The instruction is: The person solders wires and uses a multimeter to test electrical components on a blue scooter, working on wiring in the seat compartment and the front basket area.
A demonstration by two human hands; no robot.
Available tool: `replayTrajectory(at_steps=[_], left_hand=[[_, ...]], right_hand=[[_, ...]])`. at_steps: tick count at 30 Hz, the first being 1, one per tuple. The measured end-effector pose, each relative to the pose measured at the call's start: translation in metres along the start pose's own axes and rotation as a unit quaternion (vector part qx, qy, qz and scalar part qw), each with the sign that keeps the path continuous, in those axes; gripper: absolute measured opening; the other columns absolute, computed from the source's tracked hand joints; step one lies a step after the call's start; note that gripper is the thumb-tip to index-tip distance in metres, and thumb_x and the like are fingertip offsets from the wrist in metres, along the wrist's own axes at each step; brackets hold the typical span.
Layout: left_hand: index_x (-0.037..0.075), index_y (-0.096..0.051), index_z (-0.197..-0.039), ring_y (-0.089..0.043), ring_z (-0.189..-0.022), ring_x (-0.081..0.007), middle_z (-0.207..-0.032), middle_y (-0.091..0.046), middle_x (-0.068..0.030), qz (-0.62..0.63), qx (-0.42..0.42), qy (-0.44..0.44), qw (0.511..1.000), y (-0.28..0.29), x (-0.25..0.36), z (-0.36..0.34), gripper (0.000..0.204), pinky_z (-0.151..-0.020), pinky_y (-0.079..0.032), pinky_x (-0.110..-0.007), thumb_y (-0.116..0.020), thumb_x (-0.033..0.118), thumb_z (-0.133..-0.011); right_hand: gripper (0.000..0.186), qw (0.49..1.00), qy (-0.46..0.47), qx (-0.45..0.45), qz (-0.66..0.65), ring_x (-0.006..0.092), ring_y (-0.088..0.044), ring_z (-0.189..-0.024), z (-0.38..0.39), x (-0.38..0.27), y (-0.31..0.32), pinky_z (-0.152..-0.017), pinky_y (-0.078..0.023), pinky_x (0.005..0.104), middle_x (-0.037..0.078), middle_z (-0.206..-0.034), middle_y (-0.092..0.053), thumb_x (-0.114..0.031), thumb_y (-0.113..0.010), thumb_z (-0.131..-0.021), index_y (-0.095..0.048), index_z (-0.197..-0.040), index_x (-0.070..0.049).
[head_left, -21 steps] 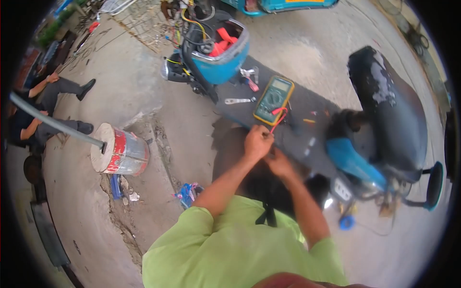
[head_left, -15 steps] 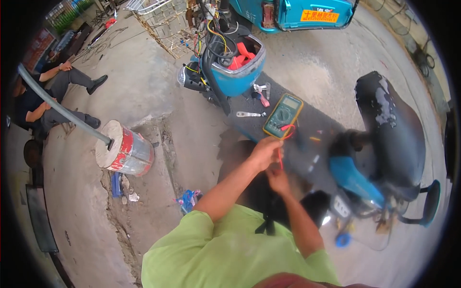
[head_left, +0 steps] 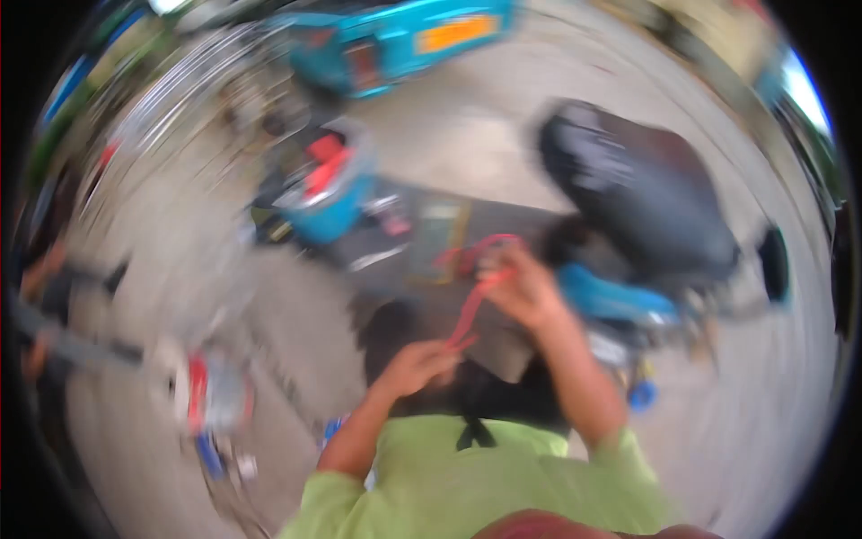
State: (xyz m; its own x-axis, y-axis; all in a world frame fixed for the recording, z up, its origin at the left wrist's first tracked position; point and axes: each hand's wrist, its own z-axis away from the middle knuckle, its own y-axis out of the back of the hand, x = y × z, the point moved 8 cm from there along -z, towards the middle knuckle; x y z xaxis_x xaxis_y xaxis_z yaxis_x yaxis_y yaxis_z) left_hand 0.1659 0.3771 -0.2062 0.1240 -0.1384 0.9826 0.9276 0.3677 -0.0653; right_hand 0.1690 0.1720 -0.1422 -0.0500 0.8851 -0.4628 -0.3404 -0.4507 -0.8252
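The whole view is blurred by motion. My left hand (head_left: pixel 425 366), low and to the left, is closed on a red test lead (head_left: pixel 469 314). My right hand (head_left: pixel 516 286), higher and to the right, pinches the same lead. Above them a yellow-edged multimeter (head_left: pixel 435 235) lies on the dark footboard (head_left: pixel 391 287) of a turquoise scooter. A pale wrench (head_left: pixel 375 255) and small blurred items lie left of the meter. The scooter's front basin (head_left: pixel 325 217) holds red material. Its black, worn seat (head_left: pixel 646 198) is at the right.
A turquoise vehicle body (head_left: pixel 413 49) is at the top. A red-and-white drum (head_left: pixel 220 391) with a grey pole (head_left: pixel 81 346) stands lower left. A seated person's legs (head_left: pixel 85 278) show at the far left. Blue tape (head_left: pixel 642 395) lies on the ground right.
My head has turned, shifting and blurring the scene. My right hand has risen rightward above my left, which has dropped lower left, and the red lead now stretches between them.
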Motion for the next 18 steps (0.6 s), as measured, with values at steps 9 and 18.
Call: replayTrajectory(at_steps=[9,18], left_hand=[[0.008,-0.061,-0.083,-0.047,-0.059,-0.0187,-0.064,-0.052,-0.0053,0.44,-0.022,-0.313,0.841,0.159,0.123,0.047,0.055,-0.053,-0.039,-0.029,-0.032,0.044,-0.113],[0.007,-0.055,-0.106,-0.053,-0.085,-0.021,-0.099,-0.058,-0.0091,0.327,-0.03,-0.194,0.925,0.083,0.087,-0.072,0.044,-0.077,-0.042,-0.037,-0.041,0.049,-0.108]], right_hand=[[0.056,0.849,0.047,-0.215,0.481,0.0215,-0.071,-0.098,0.061,0.131,0.0,-0.085,-0.054,0.0395,0.012,-0.103,-0.076,-0.057,-0.065,-0.097,-0.075,-0.107,-0.003],[0.026,0.805,0.134,0.002,0.578,0.0321,-0.071,-0.091,0.16,0.113,0.077,-0.082,-0.053,0.0456,0.013,-0.089,-0.075,-0.026,-0.062,-0.097,-0.072,-0.107,-0.005]])
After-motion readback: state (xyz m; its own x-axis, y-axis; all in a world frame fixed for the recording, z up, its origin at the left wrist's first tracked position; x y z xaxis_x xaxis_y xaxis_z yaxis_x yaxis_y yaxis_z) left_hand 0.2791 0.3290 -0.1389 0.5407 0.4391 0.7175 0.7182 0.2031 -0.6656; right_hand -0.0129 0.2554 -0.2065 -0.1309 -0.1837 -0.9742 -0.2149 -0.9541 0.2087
